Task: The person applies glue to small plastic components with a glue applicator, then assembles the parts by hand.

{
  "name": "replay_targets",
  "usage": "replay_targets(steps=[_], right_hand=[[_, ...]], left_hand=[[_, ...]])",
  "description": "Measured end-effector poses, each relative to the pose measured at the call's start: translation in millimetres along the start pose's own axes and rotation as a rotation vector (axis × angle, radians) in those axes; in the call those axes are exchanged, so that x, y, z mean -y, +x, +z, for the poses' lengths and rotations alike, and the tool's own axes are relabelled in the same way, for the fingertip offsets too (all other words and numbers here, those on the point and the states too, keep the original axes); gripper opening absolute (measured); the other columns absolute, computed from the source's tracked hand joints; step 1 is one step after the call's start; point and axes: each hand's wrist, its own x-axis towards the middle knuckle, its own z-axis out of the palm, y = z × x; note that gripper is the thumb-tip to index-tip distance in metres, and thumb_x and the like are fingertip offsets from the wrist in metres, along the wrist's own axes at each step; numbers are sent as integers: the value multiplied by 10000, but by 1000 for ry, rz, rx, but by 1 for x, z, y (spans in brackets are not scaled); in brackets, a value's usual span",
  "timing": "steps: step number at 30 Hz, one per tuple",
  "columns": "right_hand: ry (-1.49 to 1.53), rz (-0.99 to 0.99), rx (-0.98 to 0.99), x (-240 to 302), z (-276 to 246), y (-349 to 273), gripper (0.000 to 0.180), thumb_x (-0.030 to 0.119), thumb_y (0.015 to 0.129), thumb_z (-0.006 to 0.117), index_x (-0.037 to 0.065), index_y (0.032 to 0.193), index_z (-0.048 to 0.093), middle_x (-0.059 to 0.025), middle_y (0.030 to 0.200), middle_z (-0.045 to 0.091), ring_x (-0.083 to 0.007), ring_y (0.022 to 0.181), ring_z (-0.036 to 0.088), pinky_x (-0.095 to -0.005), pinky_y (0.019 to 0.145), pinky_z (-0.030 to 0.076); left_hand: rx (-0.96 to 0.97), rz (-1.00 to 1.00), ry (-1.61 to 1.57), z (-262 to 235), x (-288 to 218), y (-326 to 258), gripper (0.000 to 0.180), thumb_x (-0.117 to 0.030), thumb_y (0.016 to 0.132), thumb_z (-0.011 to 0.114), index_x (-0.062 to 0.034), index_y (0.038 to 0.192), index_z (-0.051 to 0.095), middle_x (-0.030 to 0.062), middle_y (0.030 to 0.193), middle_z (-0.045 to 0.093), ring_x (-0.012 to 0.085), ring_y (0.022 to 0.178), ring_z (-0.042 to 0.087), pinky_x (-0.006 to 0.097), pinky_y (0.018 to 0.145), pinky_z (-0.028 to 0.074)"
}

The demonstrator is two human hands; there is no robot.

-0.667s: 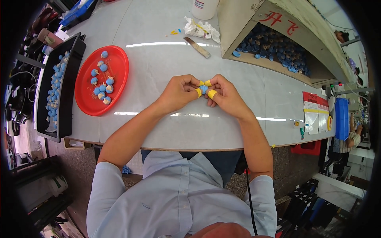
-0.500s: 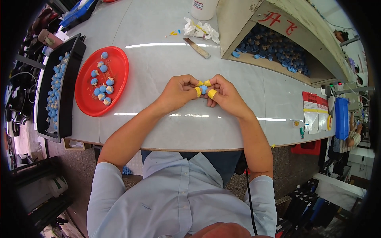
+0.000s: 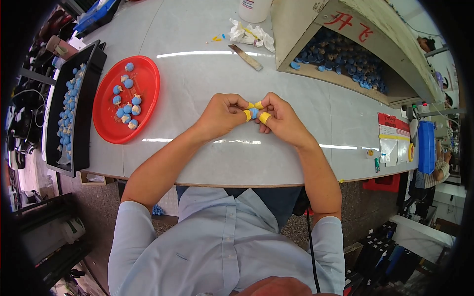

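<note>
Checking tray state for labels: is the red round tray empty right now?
No. The red round tray holds about ten small blue pieces, clustered toward its middle, while both hands work over the white table beside it.

Left hand and right hand pinch 1 small blue piece together above the white table, near a red plate.

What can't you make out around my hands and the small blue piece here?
Head view only:
- small blue piece: shape hidden by the fingertips of the left hand and right hand.
- black tray: contents too small to identify.
- wooden box: inside partly shadowed.
</note>
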Motion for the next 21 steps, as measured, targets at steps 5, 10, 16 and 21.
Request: replay_targets(steps=[5, 10, 16, 21], right_hand=[[-5, -7, -1, 1, 0, 0, 69, 17, 942, 509, 50, 998, 485, -69, 838, 609, -94, 673, 574, -235, 593, 485], [18, -4, -33, 4, 2, 1, 87, 44, 943, 524, 39, 1029, 511, -54, 836, 612, -84, 650, 568, -232, 578, 476], [81, -18, -95, 7, 5, -1, 126, 58, 939, 534, 21, 1056, 561, -32, 837, 631, -74, 625, 561, -216, 548, 449], [108, -3, -81, 5, 4, 1, 162, 49, 926, 495, 1, 1066, 561, -61, 833, 652, -91, 622, 580, -221, 557, 464]], left_hand=[[-11, -15, 37, 0, 1, 2, 150, 3, 832, 650, 90, 955, 637, 102, 870, 692, 84, 797, 656, 193, 647, 484], [-1, -49, -136, 0, -5, 3, 181, -25, 896, 595, 77, 1045, 599, 106, 920, 682, 137, 818, 684, 228, 667, 529], [-12, -143, -100, 1, -18, 0, 264, -133, 988, 473, 23, 1201, 488, 113, 894, 668, 161, 777, 679, 254, 651, 531], [-3, -145, -64, -1, -15, 0, 267, -147, 986, 485, 7, 1205, 476, 104, 887, 662, 151, 728, 657, 251, 611, 504]])
